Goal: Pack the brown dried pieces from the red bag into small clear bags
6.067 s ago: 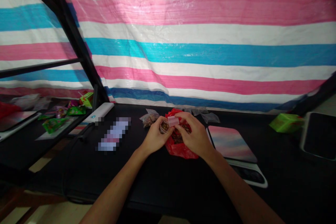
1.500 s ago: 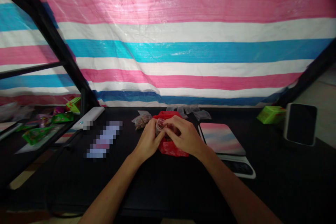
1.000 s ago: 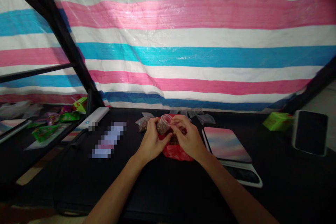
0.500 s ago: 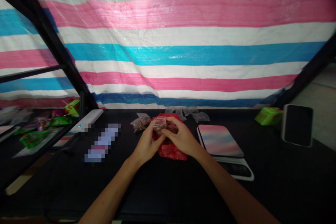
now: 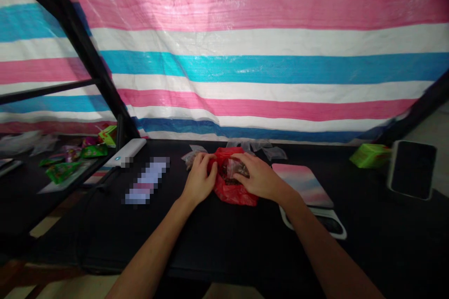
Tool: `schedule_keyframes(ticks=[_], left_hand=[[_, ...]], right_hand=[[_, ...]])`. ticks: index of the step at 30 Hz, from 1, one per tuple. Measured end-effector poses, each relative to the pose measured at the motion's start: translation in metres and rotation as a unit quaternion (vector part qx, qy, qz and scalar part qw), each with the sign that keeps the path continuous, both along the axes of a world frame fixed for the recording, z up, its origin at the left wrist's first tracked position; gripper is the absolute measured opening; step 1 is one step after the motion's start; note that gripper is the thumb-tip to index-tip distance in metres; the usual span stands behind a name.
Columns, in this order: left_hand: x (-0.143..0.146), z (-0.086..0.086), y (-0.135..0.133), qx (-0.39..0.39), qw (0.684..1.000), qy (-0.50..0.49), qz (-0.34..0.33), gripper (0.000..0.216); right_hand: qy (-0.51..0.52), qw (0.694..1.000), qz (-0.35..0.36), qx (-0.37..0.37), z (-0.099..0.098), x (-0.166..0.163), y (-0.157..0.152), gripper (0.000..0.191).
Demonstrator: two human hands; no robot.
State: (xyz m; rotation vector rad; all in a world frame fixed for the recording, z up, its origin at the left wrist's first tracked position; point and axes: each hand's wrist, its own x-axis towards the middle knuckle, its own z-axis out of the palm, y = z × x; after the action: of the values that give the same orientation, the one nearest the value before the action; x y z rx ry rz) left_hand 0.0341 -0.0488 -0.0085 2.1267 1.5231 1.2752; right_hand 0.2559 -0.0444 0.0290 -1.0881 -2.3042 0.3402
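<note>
A red plastic bag (image 5: 235, 196) lies spread on the black table, its mouth toward me, with small brownish pieces (image 5: 229, 181) inside. My right hand (image 5: 259, 176) reaches into the mouth, fingers curled round a small clear plastic cup (image 5: 232, 167) tipped among the pieces. At the bag's left rim, my left hand (image 5: 200, 178) grips the red plastic between thumb and fingers. Behind that hand, partly covered by it, sits a clear bag (image 5: 191, 155) of similar pieces.
A kitchen scale (image 5: 331, 222) with a pink-and-blue top stands right of the bag. Flat clear bags (image 5: 275, 153) lie at the back. Further right are a green box (image 5: 370, 155) and a dark-screened device (image 5: 412, 169). A white device (image 5: 131, 152), a blurred-out slip and green packets (image 5: 61, 172) are left.
Both hands held the clear cup above the red bag. My left hand has moved to the bag's left rim, while my right hand has lowered the cup into the bag. The view has shifted slightly.
</note>
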Motion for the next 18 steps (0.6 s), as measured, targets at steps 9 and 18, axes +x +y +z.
schedule_keyframes(ticks=[9,18], left_hand=[[-0.0005,-0.0043,0.0019,-0.02,1.0,-0.003,-0.016,0.018],[-0.0006,-0.0066,0.0017,-0.033,0.998,-0.001,-0.056,0.043]], right_hand=[[-0.059,0.996,-0.019,0.06,-0.0094,0.0024,0.0092,0.065],[-0.021,0.998,-0.023,0.06,-0.0064,0.0,0.0096,0.046]])
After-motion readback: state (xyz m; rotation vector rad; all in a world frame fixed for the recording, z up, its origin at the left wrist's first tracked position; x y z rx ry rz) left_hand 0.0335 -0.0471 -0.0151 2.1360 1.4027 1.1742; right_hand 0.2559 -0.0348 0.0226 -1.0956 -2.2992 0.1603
